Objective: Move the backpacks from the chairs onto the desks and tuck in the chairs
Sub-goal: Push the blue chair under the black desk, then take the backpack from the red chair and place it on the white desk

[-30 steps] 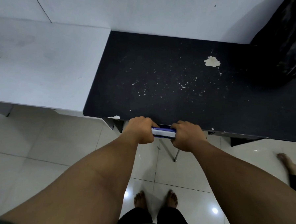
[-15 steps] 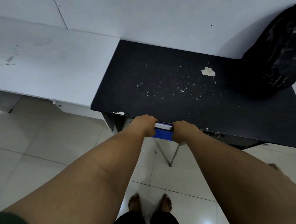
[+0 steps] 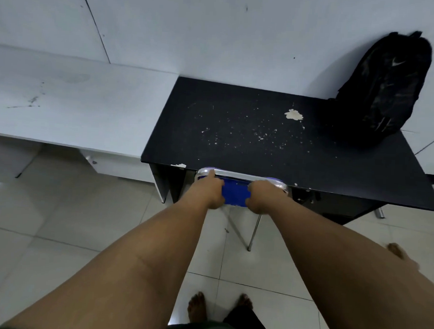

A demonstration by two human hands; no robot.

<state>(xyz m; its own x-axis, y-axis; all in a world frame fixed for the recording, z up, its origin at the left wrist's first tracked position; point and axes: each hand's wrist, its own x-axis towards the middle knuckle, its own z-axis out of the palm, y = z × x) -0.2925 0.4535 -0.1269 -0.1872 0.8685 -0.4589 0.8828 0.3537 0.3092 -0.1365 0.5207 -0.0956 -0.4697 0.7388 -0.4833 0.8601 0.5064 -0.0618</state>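
both hands [image 3: 210, 192] [image 3: 262, 198] grip closed around the blue chair back [image 3: 235, 193].

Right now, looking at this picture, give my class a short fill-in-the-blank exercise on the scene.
1. The black backpack stands on the ____ desk.
2. Both hands, left hand and right hand, grip the backrest of the ____ chair.
3. The backpack leans against the ____.

Missing words: black; blue; wall

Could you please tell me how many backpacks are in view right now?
1. A black backpack stands on the far right corner of the black desk, leaning against the wall. None shows on the white desk; others may lie outside the frame.
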